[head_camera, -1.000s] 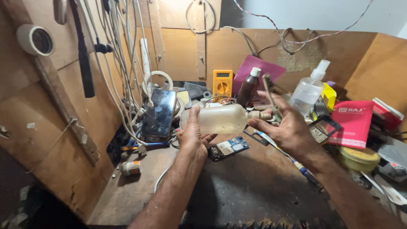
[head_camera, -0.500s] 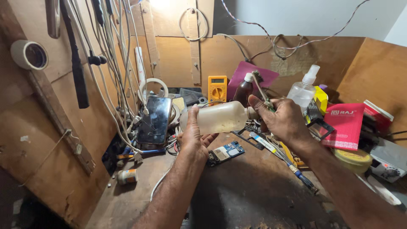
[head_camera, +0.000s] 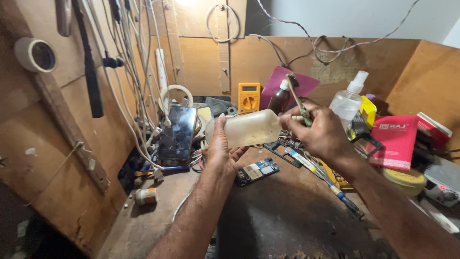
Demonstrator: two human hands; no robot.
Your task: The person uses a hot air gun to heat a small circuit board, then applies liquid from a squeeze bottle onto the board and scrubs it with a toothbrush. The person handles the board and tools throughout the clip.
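— Head view: what do you have there over the bench [head_camera: 287, 220]?
— My left hand [head_camera: 221, 151] is wrapped around a cloudy bottle [head_camera: 247, 128], tipped on its side above the circuit board [head_camera: 258, 169]. My right hand [head_camera: 322, 132] is closed on a brush [head_camera: 298, 98], pinched at the bottle's nozzle.
— What changed?
— A second ago the right hand was spread open beside the bottle; now it has closed in, so brush and nozzle meet.
— Anything unclear?
— My fingers hide the nozzle tip. I can't tell whether liquid comes out.
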